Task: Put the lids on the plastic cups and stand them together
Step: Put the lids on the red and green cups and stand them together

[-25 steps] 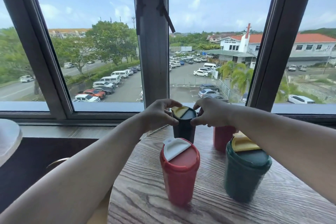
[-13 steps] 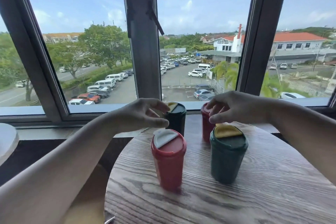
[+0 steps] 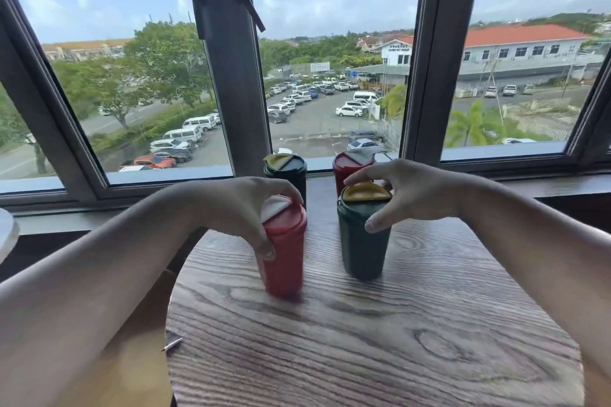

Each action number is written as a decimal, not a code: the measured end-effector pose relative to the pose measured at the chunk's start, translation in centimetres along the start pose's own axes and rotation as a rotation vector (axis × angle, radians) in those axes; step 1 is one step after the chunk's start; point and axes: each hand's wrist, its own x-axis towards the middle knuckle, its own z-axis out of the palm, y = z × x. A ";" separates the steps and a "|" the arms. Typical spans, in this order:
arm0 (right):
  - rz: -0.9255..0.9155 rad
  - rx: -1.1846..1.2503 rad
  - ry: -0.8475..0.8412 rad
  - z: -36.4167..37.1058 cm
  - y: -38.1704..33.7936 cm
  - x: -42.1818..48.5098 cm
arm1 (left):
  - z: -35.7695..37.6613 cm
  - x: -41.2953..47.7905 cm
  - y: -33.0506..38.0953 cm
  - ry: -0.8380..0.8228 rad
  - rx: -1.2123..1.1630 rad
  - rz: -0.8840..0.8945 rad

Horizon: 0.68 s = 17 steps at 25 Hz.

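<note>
Four lidded plastic cups stand on a round wooden table point(image 3: 363, 340). The near red cup point(image 3: 286, 261) has a white flap on its lid; my left hand point(image 3: 241, 208) wraps its top, thumb on the front and fingers over the lid. Beside it to the right is the near green cup point(image 3: 362, 251) with a yellow flap. My right hand point(image 3: 410, 192) curves around its lid with fingers spread, its thumb at the cup's side. A dark cup point(image 3: 291, 172) and a second red cup point(image 3: 347, 167) are behind them by the window.
The window sill point(image 3: 496, 182) and dark window frames point(image 3: 426, 76) rise just behind the far cups. A white round surface point(image 3: 5, 235) shows at the left edge. A small thin object point(image 3: 172, 344) lies at the table's left rim.
Both hands have pulled back from the two far cups to the two near ones. My left hand has closed on the near red cup. The view has tilted down.
</note>
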 end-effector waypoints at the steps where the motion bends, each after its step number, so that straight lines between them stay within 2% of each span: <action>1: -0.004 -0.039 0.039 0.4 -0.1 0.1 | 0.1 0.0 0.5 0.068 0.005 0.023; 4: -0.031 -0.097 0.102 1.2 -0.7 0.5 | 0.5 0.8 1.3 0.186 -0.059 0.053; 8: -0.021 -0.202 0.108 1.5 -1.6 1.0 | 0.4 1.9 1.4 0.189 -0.082 0.014; 11: -0.010 -0.229 0.037 0.7 -2.2 0.9 | -0.4 1.8 1.7 0.146 -0.081 0.006; 17: 0.025 -0.240 -0.218 -1.1 -3.3 1.3 | -1.3 1.7 2.6 0.115 0.059 -0.040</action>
